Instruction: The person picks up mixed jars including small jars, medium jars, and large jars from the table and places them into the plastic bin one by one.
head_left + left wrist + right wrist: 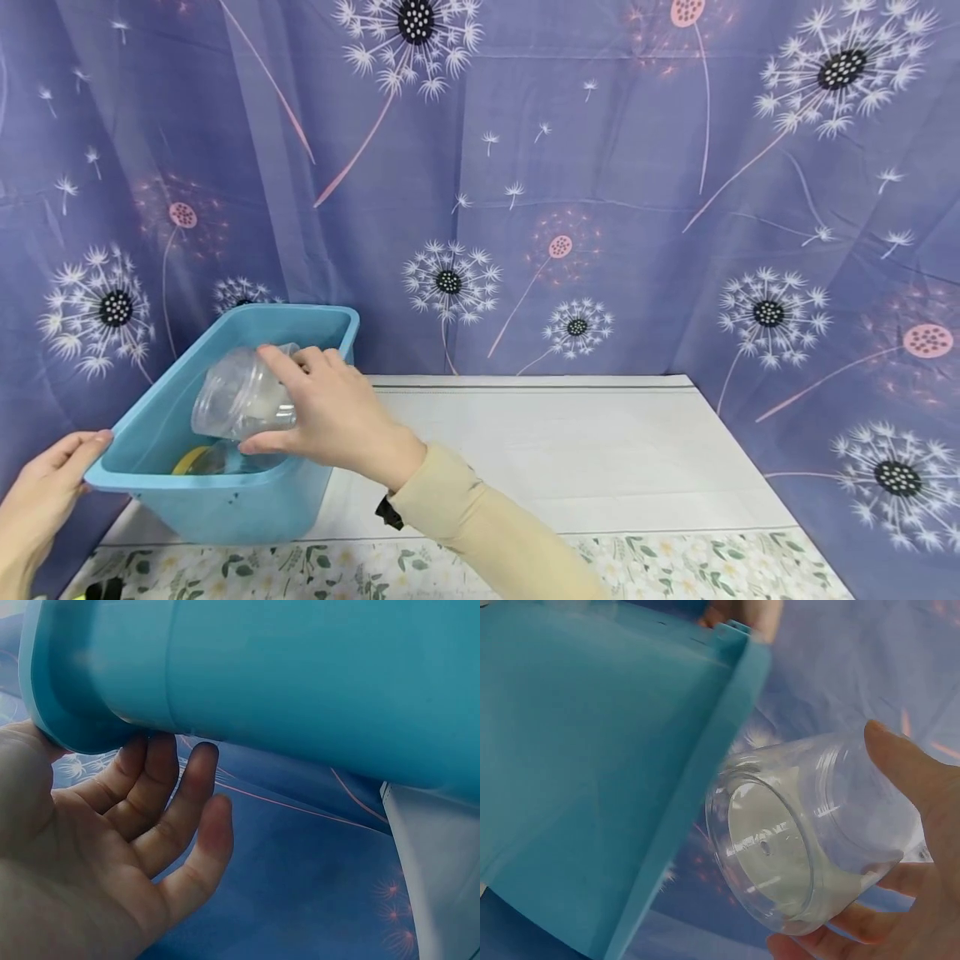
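Note:
My right hand (333, 408) grips a clear plastic jar (232, 396), tilted on its side over the opening of a blue plastic bin (217, 504). In the right wrist view the round base of the jar (769, 847) faces the camera, and something whitish shows through its wall. My left hand (52, 483) holds the bin's near left corner, thumb on the rim and fingers curled beneath it, as the left wrist view also shows. Low inside the bin lies another clear container (228, 460) with a yellow edge (190, 460), partly hidden by the front rim.
The bin stands at the left of a white table (540, 450) with a floral strip (675, 554) along its near side. A purple dandelion-print curtain (525, 167) hangs behind and at both sides. Small black objects (105, 588) show at the lower left edge.

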Motion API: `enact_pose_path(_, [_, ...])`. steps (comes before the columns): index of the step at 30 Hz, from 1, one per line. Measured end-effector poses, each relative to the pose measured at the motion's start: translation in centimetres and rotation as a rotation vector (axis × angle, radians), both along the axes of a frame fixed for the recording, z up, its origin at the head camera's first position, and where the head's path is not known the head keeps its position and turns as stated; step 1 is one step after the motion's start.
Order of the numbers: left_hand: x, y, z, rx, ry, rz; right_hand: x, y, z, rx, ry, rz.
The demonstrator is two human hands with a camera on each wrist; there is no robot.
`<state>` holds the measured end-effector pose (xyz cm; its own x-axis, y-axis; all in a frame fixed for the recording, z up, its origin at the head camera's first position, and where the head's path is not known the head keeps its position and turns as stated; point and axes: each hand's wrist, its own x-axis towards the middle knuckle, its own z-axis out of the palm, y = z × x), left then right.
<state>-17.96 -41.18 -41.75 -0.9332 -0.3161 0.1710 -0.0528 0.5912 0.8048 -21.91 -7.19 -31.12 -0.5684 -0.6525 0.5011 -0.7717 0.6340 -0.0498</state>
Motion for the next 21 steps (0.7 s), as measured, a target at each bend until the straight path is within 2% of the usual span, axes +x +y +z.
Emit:
enact_pose_path(5, [-0.1,0.0,0.1,0.003,-0.003,-0.003,0.1,-2.2,-0.3,0.116,0.004,-0.015])
enact_pose_path(13, [-0.1,-0.2,0.2,0.006,0.005,-0.016,-0.4,-5.1,-1.2,0.299,-0.073,-0.114])
enact_pose_path(21, [-0.1,-0.4,0.0,0.022,0.0,-0.025,-0.8,-6.3,-1.8,0.362,-0.149,-0.172])
